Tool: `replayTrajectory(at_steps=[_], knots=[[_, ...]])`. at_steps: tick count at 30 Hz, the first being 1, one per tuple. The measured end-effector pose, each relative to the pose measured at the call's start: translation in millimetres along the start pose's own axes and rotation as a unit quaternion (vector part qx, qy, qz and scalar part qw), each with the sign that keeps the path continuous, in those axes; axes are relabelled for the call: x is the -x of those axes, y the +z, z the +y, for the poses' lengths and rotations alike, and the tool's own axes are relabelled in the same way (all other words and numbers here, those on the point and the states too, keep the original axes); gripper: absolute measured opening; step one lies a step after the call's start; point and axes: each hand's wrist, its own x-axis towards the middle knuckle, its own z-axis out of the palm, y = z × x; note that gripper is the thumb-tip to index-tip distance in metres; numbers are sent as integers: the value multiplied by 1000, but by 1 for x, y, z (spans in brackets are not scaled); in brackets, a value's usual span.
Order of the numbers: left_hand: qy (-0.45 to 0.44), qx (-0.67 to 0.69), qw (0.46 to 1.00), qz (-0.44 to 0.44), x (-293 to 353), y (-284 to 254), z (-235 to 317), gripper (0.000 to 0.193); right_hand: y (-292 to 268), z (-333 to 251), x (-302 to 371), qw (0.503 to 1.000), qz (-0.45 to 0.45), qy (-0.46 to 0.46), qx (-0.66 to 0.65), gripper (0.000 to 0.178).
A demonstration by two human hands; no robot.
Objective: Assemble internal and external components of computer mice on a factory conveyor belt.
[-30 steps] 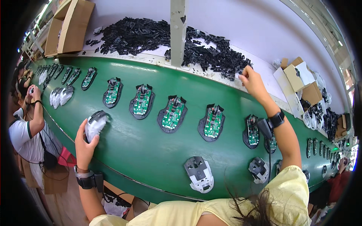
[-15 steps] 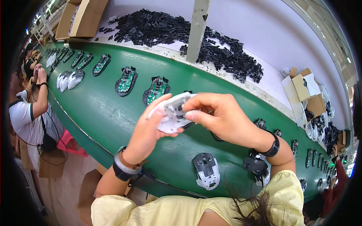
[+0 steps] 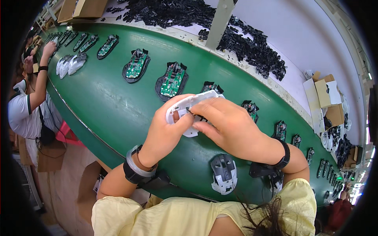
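A white computer mouse shell (image 3: 197, 99) is tilted in my left hand (image 3: 161, 128), its hollow inside toward me. The left fingers wrap its outer side and the thumb presses inside. My right hand (image 3: 232, 126) reaches over the shell's right part with bent fingertips pressed into it. Small dark parts show by the fingertips; what the right fingers pinch, if anything, is hidden. Beyond the hands lie black mouse bases with green circuit boards (image 3: 173, 80). Close to my body sits a grey and white mouse (image 3: 224, 173).
Mouse bases line the green bench (image 3: 106, 102) on both sides. Three white shells (image 3: 76, 63) lie at the left. Black plastic parts (image 3: 169, 13) are heaped behind a post (image 3: 220, 23). Cardboard boxes (image 3: 334, 114) stand at the right. A co-worker (image 3: 35, 94) is at the left.
The shell has turned in my left hand, and the left thumb has moved inside it. My right fingers press deeper into the shell. The view has shifted, and the co-worker's arm is raised farther.
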Motion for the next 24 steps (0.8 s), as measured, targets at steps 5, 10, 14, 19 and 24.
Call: replayTrajectory(at_steps=[5, 10, 14, 19, 24], knots=[[-27, 13, 999, -19, 0, -1, -8, 34, 5, -1, 4, 999, -6, 31, -6, 32], [-23, -13, 1000, -15, 0, -4, -6, 38, -6, 6, 0, 965, -42, 199, -166, 20], [33, 46, 998, -1, 3, 4, 1, 40, -2, 9, 3, 913, -16, 280, -295, 13], [35, 31, 999, 28, 3, 4, -2, 42, 8, 2, -2, 933, 17, 238, -270, 20], [19, 27, 998, 46, 4, -1, 0, 41, 13, 6, 2, 995, 60, 40, -68, 25]])
